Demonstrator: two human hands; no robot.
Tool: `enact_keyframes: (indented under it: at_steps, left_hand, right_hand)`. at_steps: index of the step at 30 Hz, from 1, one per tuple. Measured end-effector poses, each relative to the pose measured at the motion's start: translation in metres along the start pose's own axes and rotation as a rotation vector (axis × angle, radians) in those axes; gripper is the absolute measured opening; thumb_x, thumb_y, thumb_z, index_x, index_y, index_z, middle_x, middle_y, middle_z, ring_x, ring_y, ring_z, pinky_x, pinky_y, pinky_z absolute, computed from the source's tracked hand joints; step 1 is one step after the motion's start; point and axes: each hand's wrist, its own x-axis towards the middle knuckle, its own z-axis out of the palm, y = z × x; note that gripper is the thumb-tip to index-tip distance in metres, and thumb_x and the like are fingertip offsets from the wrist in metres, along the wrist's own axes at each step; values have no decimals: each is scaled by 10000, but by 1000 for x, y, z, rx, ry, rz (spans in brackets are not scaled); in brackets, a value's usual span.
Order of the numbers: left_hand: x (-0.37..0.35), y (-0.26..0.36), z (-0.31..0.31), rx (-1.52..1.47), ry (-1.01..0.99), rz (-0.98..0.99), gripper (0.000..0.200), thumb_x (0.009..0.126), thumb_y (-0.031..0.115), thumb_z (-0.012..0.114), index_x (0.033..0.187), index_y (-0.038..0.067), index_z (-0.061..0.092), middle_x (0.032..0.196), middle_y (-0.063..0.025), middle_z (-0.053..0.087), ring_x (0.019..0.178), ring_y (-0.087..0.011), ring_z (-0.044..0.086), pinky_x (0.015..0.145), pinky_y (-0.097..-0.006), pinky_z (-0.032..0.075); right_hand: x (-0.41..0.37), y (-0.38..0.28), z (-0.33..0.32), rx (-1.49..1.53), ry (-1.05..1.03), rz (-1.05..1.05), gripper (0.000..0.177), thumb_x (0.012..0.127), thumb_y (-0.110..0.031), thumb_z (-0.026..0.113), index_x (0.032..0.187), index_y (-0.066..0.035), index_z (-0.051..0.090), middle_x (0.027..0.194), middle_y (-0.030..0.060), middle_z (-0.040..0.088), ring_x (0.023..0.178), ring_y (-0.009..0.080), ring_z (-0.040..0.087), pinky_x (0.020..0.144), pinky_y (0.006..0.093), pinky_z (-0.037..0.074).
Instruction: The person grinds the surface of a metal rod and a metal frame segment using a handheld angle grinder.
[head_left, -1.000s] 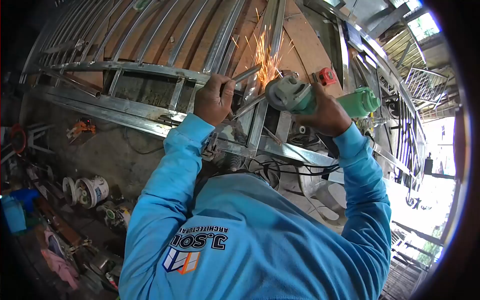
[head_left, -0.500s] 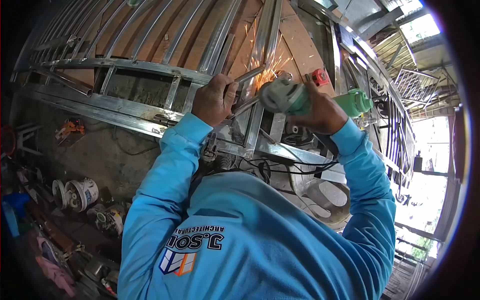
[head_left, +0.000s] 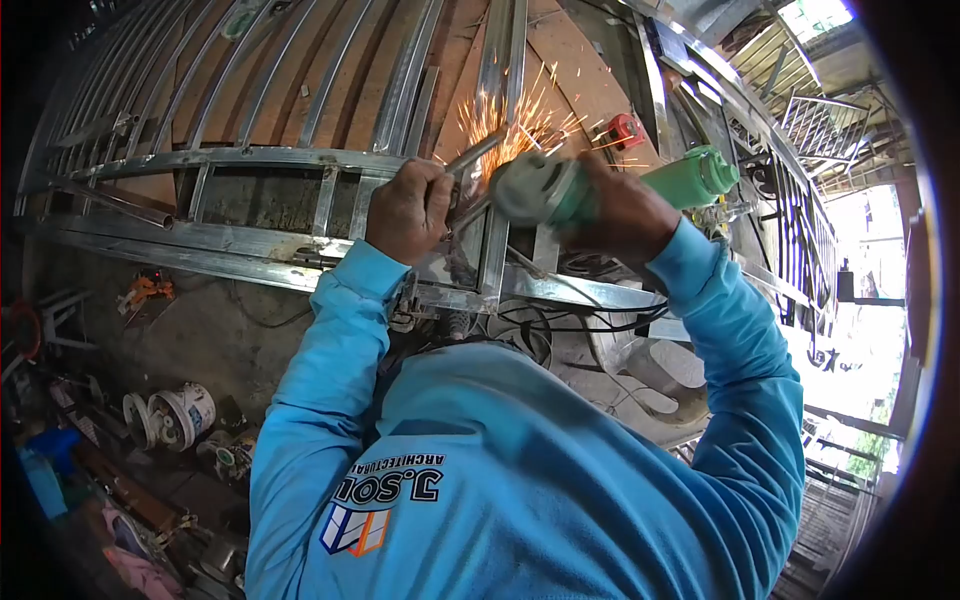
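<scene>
My left hand (head_left: 408, 212) is closed around a short metal bar (head_left: 478, 150) that slants up and to the right. My right hand (head_left: 635, 208) wraps the body of a green angle grinder (head_left: 555, 192), its head against or just beside the bar; the exact contact is hidden. Orange sparks (head_left: 525, 125) spray from that spot, mostly away from me. Under both hands runs a silvery steel frame (head_left: 250, 158) of rails and crossbars.
A red tape measure (head_left: 625, 130) lies on the brown board (head_left: 585, 75) past the grinder. Black cables (head_left: 600, 325) loop below the frame. On the floor to the left are a white bucket (head_left: 187, 412) and an orange tool (head_left: 147, 290).
Both hands, with the grinder and the bar, have shifted slightly left in view. The sparks now fan out wider and brighter. The grinder appears more tilted and blurred.
</scene>
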Motion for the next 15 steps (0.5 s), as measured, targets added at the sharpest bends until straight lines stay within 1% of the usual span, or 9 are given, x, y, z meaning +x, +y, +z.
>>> enact_keyframes:
  at_steps: [1,3,5,6,8,9,11,12,15]
  left_hand:
    - [2,3,-1,-40,-7,-142,139,1003,172,622,1025,68,532,805,-173,649,692,-365,683,573,-456,525]
    - [8,10,-4,-119,-21,-423,148,1022,198,599,1029,65,537,800,-182,654,712,-370,692,590,-454,531]
    - [5,-10,3,-66,43,-337,172,1035,226,581,1031,59,540,795,-184,652,708,-364,691,598,-451,528]
    - [5,-18,4,-36,71,-294,186,1042,240,571,1033,57,542,792,-185,650,706,-360,690,601,-450,527]
    - [6,-20,4,-61,67,-317,198,1046,248,564,1033,51,538,789,-185,649,696,-352,683,601,-446,520]
    - [7,-18,3,-75,58,-328,204,1048,251,560,1033,49,537,788,-186,648,691,-348,679,601,-444,517]
    - [6,-10,1,-2,72,-239,202,1051,245,556,1032,45,533,777,-177,642,676,-335,670,591,-439,510]
    - [5,-6,1,30,76,-193,201,1052,242,554,1031,44,530,772,-173,639,668,-328,665,586,-437,507]
    - [0,-15,1,-57,34,-248,198,1056,237,547,1022,44,522,752,-158,625,660,-303,666,578,-432,505]
  right_hand:
    - [2,11,-6,10,19,41,791,699,-332,840,1280,23,439,928,263,706,880,429,713,807,480,567]
    - [6,38,-1,-84,147,32,822,691,-359,851,1282,38,439,994,291,695,950,421,706,853,473,556]
    - [6,50,5,-49,248,32,833,688,-366,855,1286,37,439,1017,296,687,973,425,700,863,471,551]
    - [4,41,3,-32,162,51,829,690,-368,855,1286,33,440,1026,293,686,979,428,697,864,475,547]
    - [-3,12,3,15,-13,98,821,696,-372,855,1286,24,443,1044,288,684,991,434,691,867,483,540]
    - [-6,7,11,42,-7,9,811,698,-368,855,1281,18,445,1038,285,685,983,438,689,860,487,540]
    - [-12,-1,25,94,15,-167,789,701,-360,853,1271,6,448,1026,278,686,967,445,687,844,496,539]
    - [-12,-1,32,20,77,-225,789,707,-357,843,1292,-3,450,1008,274,688,941,449,685,825,493,543]
    - [-11,-10,17,-36,-16,-115,843,703,-374,839,1338,14,443,985,270,692,930,452,686,813,493,546]
